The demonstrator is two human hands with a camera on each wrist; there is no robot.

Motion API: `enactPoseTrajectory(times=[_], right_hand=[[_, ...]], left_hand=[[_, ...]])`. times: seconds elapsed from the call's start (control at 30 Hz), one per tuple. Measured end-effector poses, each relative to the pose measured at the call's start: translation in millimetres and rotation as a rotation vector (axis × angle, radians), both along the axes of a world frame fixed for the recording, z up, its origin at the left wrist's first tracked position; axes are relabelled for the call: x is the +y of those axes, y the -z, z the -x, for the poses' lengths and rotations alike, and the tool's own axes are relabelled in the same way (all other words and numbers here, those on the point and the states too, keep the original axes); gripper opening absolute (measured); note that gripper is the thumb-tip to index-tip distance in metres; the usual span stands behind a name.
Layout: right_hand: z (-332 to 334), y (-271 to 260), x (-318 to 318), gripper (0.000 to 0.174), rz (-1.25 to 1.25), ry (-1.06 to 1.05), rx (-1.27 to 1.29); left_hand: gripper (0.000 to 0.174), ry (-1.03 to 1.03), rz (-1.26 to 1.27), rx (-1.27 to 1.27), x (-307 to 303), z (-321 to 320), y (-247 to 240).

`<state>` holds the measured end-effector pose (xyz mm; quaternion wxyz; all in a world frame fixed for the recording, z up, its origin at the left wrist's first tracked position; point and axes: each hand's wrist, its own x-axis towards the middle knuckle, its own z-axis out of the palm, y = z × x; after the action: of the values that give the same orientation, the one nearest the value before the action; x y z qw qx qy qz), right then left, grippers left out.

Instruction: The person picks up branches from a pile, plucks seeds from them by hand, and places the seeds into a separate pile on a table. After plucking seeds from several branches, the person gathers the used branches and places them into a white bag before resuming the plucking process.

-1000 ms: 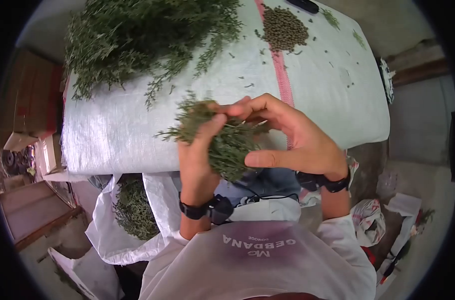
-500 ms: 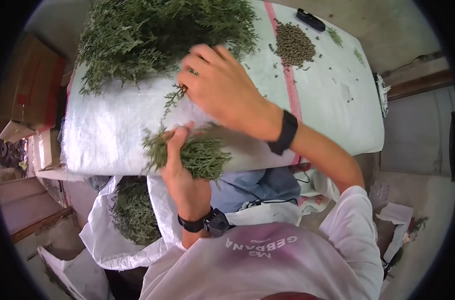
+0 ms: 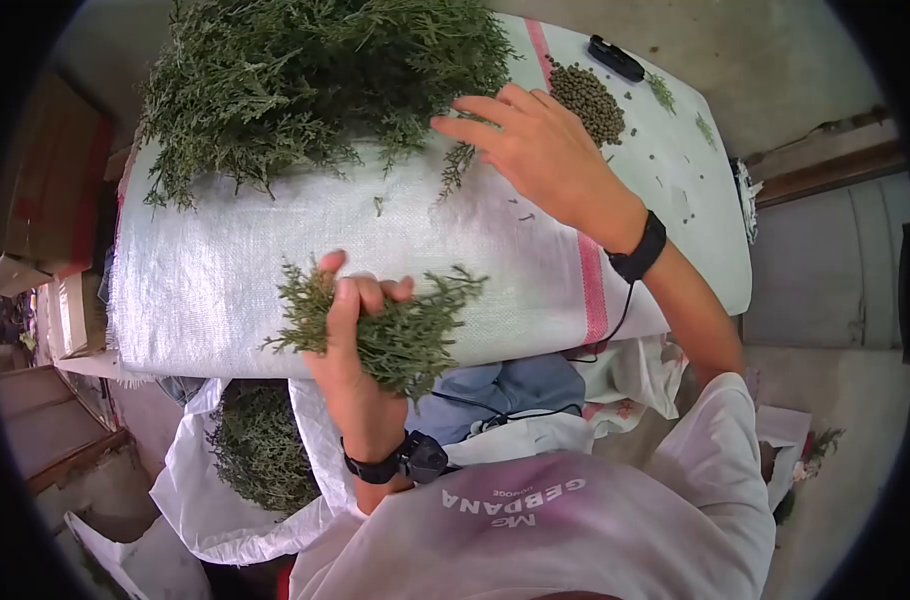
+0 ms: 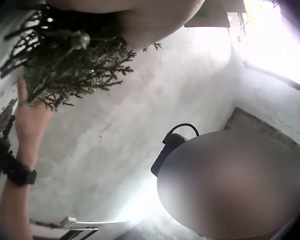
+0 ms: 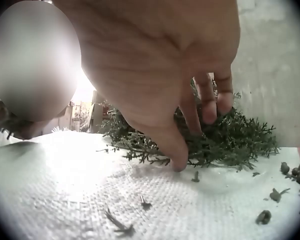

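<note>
In the head view the left hand (image 3: 355, 360) grips a bunch of green sprigs (image 3: 415, 345), its fingers and thumb curled round the stems. Leafy tips stick out on both sides of that hand. Over the right edge of a large pile of greenery (image 3: 305, 90), the right hand (image 3: 560, 165) reaches with fingers extended and apart. A small sprig (image 3: 458, 165) lies beneath its fingertips. The right wrist view shows the right hand (image 5: 145, 65) with thumb and fingers separated, close above the greenery (image 5: 225, 142) and pinching nothing visible.
A white woven surface (image 3: 215, 270) with a pink stripe bears a heap of small brown pellets (image 3: 587, 103), a black object (image 3: 616, 58) and loose bits. Below left, a white sack (image 3: 190, 495) holds more greenery (image 3: 265, 450). Cardboard boxes (image 3: 60, 180) stand at far left.
The right hand has moved right, from the pile's lower edge to its right side, and its fingers have extended. The left hand still grips its bunch, now slightly lower.
</note>
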<state>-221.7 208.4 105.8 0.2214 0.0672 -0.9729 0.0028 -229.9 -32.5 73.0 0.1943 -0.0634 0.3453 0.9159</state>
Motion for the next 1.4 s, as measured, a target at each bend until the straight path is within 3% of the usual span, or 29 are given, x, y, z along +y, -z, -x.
enactPoseTrajectory(times=[0.07, 0.13, 0.2, 0.23, 0.27, 0.37, 0.4, 0.5, 0.67, 0.77, 0.93, 1.03, 1.17, 1.3, 1.4], right_hand=[[4.0, 7.1, 7.0, 0.015, -0.093, -0.090, 0.012], [3.6, 3.7, 4.7, 0.013, -0.137, -0.133, 0.014], [-10.4, -7.8, -11.5, 0.009, 0.358, -0.066, -0.071], [-18.3, -14.5, -18.7, 0.007, 0.601, -0.027, -0.110], [-26.1, -20.6, -23.1, 0.007, 0.596, -0.018, -0.108], [-54.1, -26.4, -40.4, 0.009, 1.652, 0.091, -0.480], [-62.0, -24.1, -45.1, 0.009, 1.670, 0.094, -0.478], [-81.6, -15.6, -56.2, 0.011, 1.344, 0.069, -0.455], [-107.5, -13.8, -65.8, 0.013, 1.494, 0.128, -0.439], [-124.6, -11.6, -63.8, 0.016, 1.277, 0.148, -0.284], [-155.2, -8.9, -46.7, 0.018, 1.328, 0.224, -0.236], [-169.1, -17.7, -19.0, 0.014, 1.086, 0.097, -0.410], [-169.1, -29.7, 50.8, 0.016, 1.041, 0.101, -0.445], [-124.9, -21.0, 158.7, 0.038, 0.551, 0.348, -0.246], [-79.3, 5.8, 198.6, 0.052, 0.344, 0.371, -0.099]], left_hand=[[0.021, 0.156, -0.254, 0.025, -2.1, 1.6, 8.6], [0.021, 0.175, -0.108, 0.065, -0.3, 3.5, 4.1], [0.021, 0.223, 0.194, 0.152, 2.0, 3.3, -1.7], [0.021, 0.230, 0.192, 0.149, 3.0, 1.5, -1.8], [0.022, 0.232, 0.221, 0.143, 4.8, -1.3, -0.7], [0.026, 0.257, 0.303, 0.125, 9.9, -11.3, -1.7], [0.026, 0.235, 0.255, 0.125, 17.1, -11.8, -8.4], [0.028, 0.174, 0.184, 0.121, 29.9, -12.7, -18.2], [0.027, 0.251, 0.275, 0.150, 39.3, -25.2, -24.7], [0.024, 0.275, 0.337, 0.147, 48.8, -39.2, -29.3], [0.019, 0.405, 0.395, 0.261, 66.5, -58.9, -33.1], [0.017, 0.422, 0.485, 0.339, 81.1, -69.4, -29.1], [0.016, 0.473, 0.295, 0.105, 92.5, -64.8, -15.2], [0.016, 0.518, 0.226, -0.023, 103.4, -49.9, -7.7], [0.016, 0.624, 0.028, -0.091, 102.0, -40.8, 7.9]])
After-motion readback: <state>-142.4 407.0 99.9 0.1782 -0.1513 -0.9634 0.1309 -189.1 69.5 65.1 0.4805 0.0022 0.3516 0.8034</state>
